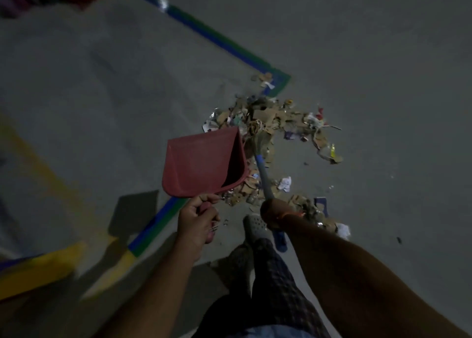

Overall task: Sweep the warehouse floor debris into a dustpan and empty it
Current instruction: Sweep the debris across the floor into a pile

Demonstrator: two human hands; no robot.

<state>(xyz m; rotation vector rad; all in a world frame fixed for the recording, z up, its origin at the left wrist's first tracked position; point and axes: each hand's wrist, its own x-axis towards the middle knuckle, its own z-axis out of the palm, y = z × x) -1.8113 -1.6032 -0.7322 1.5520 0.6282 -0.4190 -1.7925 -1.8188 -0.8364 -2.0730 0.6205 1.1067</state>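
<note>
The grey warehouse floor (357,44) carries blue-green tape lines (219,40) that meet at a corner. Just below that corner spreads the debris pile (275,123) of cardboard scraps and wrappers. Left of the pile a red dustpan (201,164) is tilted with its mouth toward the debris; no contents show inside. The left hand (198,222) grips its handle, fingers clenched around it. The right hand (272,213) grasps the broom (261,169), whose head lies in the pile.
</note>
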